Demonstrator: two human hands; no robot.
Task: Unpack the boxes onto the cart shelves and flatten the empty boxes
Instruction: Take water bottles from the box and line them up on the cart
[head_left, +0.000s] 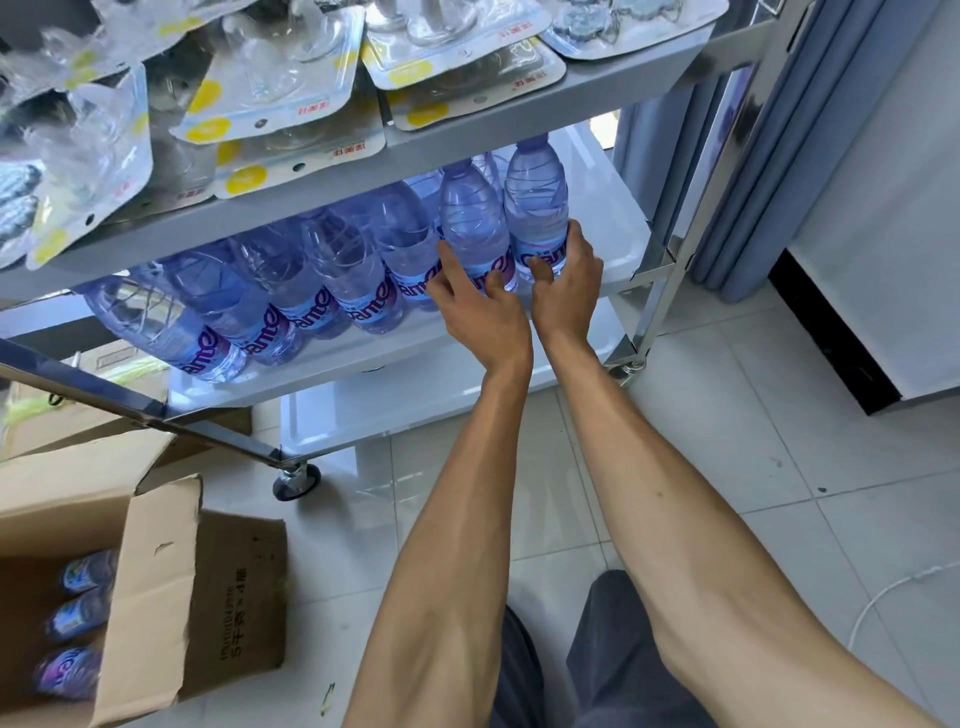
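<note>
Both hands are at the middle shelf (618, 249) of the cart, setting water bottles at the right end of a row already standing there. The left hand (478, 306) has its fingers curled round the base of one bottle (472, 218), and the right hand (566, 280) grips the base of the end bottle (537, 197) just beside it. Both bottles look upright, though their bases are hidden behind the fingers, so whether they are fully set down is hard to say. The cardboard box (202, 592) on the floor at lower left is open, with at least three bottles (78, 613) still inside, so flattening is some way off. The risk is a knock: the two bottles touch their neighbours, and letting go before they sit flat, or a wrist brushing them on the way out, could tip one into the row or off the open front edge
</note>
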